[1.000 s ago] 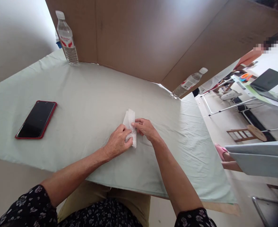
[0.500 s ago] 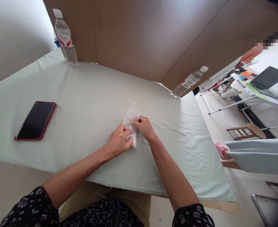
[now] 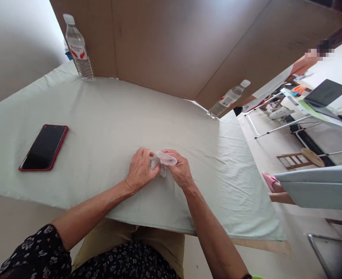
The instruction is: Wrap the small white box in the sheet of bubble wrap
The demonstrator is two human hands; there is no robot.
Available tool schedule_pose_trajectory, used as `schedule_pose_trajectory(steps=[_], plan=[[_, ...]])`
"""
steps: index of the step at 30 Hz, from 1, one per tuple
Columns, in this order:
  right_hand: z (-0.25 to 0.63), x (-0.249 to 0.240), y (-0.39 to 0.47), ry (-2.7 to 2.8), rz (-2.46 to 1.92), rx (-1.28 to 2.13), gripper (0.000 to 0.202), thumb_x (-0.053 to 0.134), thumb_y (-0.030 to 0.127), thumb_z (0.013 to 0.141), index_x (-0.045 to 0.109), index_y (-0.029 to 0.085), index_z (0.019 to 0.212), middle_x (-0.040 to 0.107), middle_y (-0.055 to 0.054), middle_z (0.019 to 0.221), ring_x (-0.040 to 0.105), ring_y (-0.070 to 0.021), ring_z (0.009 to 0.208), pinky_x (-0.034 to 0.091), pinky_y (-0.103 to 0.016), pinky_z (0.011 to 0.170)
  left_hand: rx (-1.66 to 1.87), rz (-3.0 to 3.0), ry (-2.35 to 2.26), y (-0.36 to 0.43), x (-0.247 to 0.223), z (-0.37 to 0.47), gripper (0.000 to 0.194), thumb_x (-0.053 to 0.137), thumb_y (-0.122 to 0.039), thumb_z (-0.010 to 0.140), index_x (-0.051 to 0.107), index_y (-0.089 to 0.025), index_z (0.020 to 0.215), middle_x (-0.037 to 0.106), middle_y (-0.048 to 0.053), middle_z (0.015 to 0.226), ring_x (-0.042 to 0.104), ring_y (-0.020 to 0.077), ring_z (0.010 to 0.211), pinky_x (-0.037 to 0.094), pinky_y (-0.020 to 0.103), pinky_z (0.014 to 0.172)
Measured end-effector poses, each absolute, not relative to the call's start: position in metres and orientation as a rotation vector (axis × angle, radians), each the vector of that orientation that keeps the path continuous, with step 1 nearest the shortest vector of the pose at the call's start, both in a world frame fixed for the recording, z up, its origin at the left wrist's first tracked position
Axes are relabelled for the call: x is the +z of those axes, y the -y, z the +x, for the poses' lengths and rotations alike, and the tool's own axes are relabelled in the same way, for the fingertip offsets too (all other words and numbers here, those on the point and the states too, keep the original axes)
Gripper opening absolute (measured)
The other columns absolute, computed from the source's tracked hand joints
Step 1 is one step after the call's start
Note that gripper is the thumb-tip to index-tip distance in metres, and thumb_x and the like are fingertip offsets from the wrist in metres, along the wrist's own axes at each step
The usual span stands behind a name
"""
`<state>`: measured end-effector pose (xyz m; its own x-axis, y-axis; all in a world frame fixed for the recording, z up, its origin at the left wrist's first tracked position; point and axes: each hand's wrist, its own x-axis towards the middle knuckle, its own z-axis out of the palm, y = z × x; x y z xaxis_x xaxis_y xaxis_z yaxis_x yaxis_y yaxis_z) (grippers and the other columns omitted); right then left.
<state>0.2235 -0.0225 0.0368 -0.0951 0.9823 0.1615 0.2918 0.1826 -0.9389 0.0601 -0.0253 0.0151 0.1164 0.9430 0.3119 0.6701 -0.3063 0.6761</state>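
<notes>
Both hands meet over the pale cloth near the front of the table, around a small piece of translucent, whitish plastic wrap [image 3: 166,159] that looks like bubble wrap. My left hand [image 3: 142,168] is closed on its left part, fingers curled and thumb along the near side. My right hand [image 3: 181,168] pinches its right part, which is bent over into a rounded fold. A short end of the plastic sticks down between the hands. Whether anything lies inside the wrap I cannot tell.
A phone in a red case [image 3: 44,148] lies on the green cloth [image 3: 107,116] at left. Two water bottles [image 3: 79,52] stand against a cardboard panel [image 3: 156,50] at the back. At right are a laptop [image 3: 325,93], a wooden stool [image 3: 313,157] and another person's leg [image 3: 283,195].
The plastic lay flat and lengthwise on the cloth; now it is bunched and folded between both hands. My right hand has moved down slightly, and the left hand has curled around the plastic.
</notes>
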Motion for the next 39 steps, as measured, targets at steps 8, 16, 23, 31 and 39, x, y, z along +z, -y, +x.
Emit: schedule_pose_trajectory(steps=[8,16,23,31,39], plan=[[0.236,0.015,0.058,1.867,-1.131,0.656,0.034,0.062,0.018,0.081,0.07,0.027,0.114,0.068,-0.009,0.121,0.063,-0.0236,0.116,0.051,-0.043,0.101,1.037,2.147,-1.223,0.02,0.009,0.052,0.016,0.068,-0.02,0.076,0.061,-0.019,0.091,0.062,0.014,0.123,0.057,0.0292,0.121,0.047,0.044,0.099],[0.24,0.008,0.054,1.949,-1.136,0.572,0.039,0.058,0.014,0.083,0.069,0.027,0.118,0.066,-0.01,0.126,0.061,-0.0236,0.121,0.048,-0.044,0.106,0.617,2.159,-0.801,0.005,0.024,0.014,0.055,0.062,-0.017,0.071,0.058,-0.02,0.126,0.054,0.014,0.144,0.046,0.0294,0.139,0.038,0.049,0.114],[0.234,0.027,0.02,1.59,-1.349,1.159,0.028,0.064,0.044,0.083,0.073,0.02,0.093,0.072,-0.003,0.088,0.064,-0.0191,0.083,0.051,-0.032,0.078,0.608,1.963,-0.893,0.003,0.026,0.017,0.056,0.058,-0.021,0.078,0.054,-0.02,0.133,0.063,0.012,0.131,0.06,0.0273,0.118,0.048,0.043,0.101],[0.227,0.022,0.015,1.547,-1.485,1.048,0.038,0.055,0.053,0.087,0.068,0.017,0.09,0.065,-0.002,0.082,0.057,-0.0168,0.076,0.044,-0.028,0.068,0.645,1.634,-0.938,-0.001,0.027,0.018,0.069,0.065,-0.03,0.078,0.043,-0.017,0.142,0.061,0.011,0.128,0.062,0.0234,0.106,0.051,0.035,0.09],[0.224,0.021,0.037,1.517,-1.568,0.727,0.038,0.061,0.049,0.083,0.066,0.019,0.106,0.069,-0.008,0.1,0.06,-0.0198,0.086,0.048,-0.032,0.073,0.754,1.405,-0.997,0.002,0.021,0.025,0.051,0.071,-0.029,0.074,0.046,-0.018,0.117,0.063,0.01,0.116,0.066,0.0201,0.098,0.052,0.031,0.077]])
